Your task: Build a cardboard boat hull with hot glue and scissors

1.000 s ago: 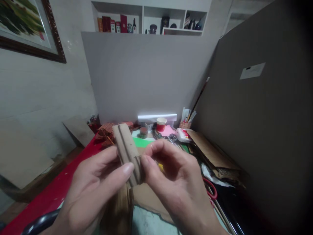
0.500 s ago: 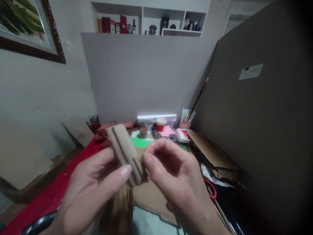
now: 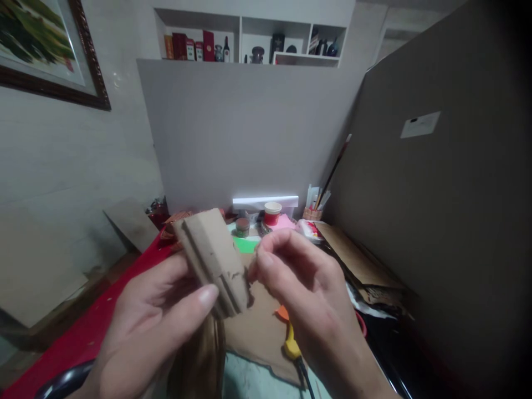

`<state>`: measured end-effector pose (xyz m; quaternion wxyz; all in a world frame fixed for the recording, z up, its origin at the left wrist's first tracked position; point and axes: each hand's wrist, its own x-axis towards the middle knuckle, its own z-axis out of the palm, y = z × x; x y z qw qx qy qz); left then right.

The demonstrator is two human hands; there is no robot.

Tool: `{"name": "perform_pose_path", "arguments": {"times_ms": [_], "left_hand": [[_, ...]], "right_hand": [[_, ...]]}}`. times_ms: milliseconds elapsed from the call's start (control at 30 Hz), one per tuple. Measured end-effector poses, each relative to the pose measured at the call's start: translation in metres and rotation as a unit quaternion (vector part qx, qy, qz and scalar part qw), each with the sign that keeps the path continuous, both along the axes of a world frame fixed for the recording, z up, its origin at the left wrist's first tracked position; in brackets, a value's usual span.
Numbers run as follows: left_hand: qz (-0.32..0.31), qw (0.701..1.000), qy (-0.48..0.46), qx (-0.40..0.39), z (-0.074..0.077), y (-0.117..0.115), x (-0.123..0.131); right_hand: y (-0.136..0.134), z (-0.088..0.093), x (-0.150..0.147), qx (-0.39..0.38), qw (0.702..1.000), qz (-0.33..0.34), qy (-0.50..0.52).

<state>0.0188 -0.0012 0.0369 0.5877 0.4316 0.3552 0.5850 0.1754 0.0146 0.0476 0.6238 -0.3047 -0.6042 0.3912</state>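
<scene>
My left hand (image 3: 153, 327) grips a small layered piece of cardboard (image 3: 216, 249), thumb on the near face and fingers behind. The piece is tilted, with dark grooves along its left side and a torn patch near its lower right. Just off its right edge is my right hand (image 3: 303, 288), with thumb and forefinger pinched together. Whatever the pinch holds, if anything, is too small to make out. Below, a larger cardboard sheet (image 3: 245, 332) lies on the table. On it, partly behind my right hand, is a yellow tool (image 3: 292, 348) with a black cord and an orange part nearby.
At the back stand a red and white paper cup (image 3: 272, 214), a small jar (image 3: 243, 227) and a holder with brushes (image 3: 312, 213). Stacked cardboard (image 3: 361, 263) lies at right, beside a grey panel (image 3: 415, 210). Red cloth (image 3: 91, 332) covers the left side.
My right hand has drawn slightly right, away from the cardboard piece. The piece has turned to show more of its broad face. The yellow tool and orange part have come into fuller view.
</scene>
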Motion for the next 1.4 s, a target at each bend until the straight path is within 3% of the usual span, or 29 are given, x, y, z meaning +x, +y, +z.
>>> {"name": "perform_pose_path", "arguments": {"times_ms": [67, 200, 367, 467, 733, 1000, 1233, 1400], "left_hand": [[-0.003, 1.0, 0.006, 0.011, 0.0, 0.001, 0.0], [-0.024, 0.999, 0.008, 0.023, -0.001, 0.002, -0.001], [-0.014, 1.0, 0.007, 0.027, -0.003, 0.003, -0.001], [-0.016, 0.999, -0.004, 0.031, -0.002, 0.002, 0.0], [-0.014, 1.0, -0.014, 0.021, 0.008, 0.001, -0.003], [-0.05, 0.998, 0.031, 0.039, 0.004, 0.002, -0.007], [0.006, 0.997, 0.071, 0.035, 0.005, 0.001, -0.002], [-0.018, 0.972, 0.173, 0.155, 0.002, 0.005, -0.006]], "right_hand": [[-0.002, 0.005, 0.003, 0.016, 0.999, -0.02, -0.047], [-0.004, 0.007, 0.005, 0.127, 0.977, -0.095, -0.142], [-0.006, 0.003, 0.009, 0.205, 0.949, -0.136, -0.196], [-0.006, 0.004, 0.013, 0.224, 0.943, -0.129, -0.209], [0.001, 0.005, 0.015, 0.279, 0.935, -0.03, -0.219], [-0.003, 0.004, 0.013, 0.285, 0.934, -0.046, -0.208], [-0.004, -0.015, -0.009, 0.349, 0.88, -0.226, -0.231], [-0.007, -0.023, -0.021, 0.397, 0.834, -0.315, -0.219]]}}
